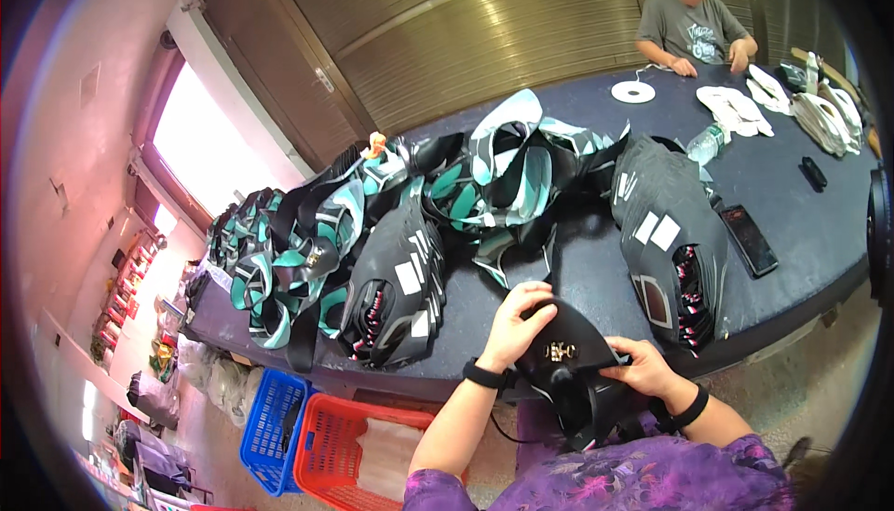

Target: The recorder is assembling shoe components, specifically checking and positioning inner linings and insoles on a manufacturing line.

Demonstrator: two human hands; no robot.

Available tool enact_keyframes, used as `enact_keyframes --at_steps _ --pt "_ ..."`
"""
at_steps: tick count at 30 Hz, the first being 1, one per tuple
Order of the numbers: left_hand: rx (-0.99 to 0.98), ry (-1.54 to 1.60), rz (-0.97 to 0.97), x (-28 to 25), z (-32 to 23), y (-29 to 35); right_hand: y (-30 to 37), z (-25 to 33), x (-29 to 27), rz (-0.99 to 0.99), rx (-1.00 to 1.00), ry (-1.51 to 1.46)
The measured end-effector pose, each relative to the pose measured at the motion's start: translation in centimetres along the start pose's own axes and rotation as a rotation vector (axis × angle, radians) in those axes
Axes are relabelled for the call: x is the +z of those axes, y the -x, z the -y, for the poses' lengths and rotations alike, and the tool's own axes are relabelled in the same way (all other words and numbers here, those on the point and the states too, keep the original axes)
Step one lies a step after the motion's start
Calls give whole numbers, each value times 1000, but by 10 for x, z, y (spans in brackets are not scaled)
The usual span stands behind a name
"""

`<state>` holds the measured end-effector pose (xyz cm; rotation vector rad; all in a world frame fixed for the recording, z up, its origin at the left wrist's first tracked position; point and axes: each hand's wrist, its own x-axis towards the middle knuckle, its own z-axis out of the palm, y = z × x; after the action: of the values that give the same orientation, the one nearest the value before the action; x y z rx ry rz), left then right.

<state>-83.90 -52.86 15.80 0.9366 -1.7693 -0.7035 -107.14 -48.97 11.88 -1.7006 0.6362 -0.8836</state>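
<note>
Over my lap, at the table's front edge, my left hand (512, 327) pinches the upper left rim of a black shoe upper (579, 329). A small gold-coloured mark shows on its curved face. On the other side, my right hand (644, 368) grips its right edge between thumb and fingers. The lower part of the upper hangs down toward my lap, partly lost against dark material. Just beyond it lies a tangled heap of teal, black and white shoe uppers (535, 180) on the dark table (577, 259).
Stacked dark grey pieces with white patches lie left (399, 273) and right (666, 222). Further right are a phone (749, 241), a plastic bottle (708, 144) and white pieces (736, 110). A person (698, 22) sits across. Red (321, 436) and blue baskets (265, 436) stand below.
</note>
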Motion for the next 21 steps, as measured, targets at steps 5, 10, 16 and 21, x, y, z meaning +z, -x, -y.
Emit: enact_keyframes --at_steps 5,10,16,21 --pt "55 -125 -172 -2 -28 24 4 14 4 -87 40 18" --pt "161 -287 -342 3 -40 31 5 13 7 -106 -29 49" --pt "166 -186 -120 -18 -60 44 10 25 5 29 -276 366" --pt "231 -372 223 -42 -83 53 15 33 11 -94 -427 417"
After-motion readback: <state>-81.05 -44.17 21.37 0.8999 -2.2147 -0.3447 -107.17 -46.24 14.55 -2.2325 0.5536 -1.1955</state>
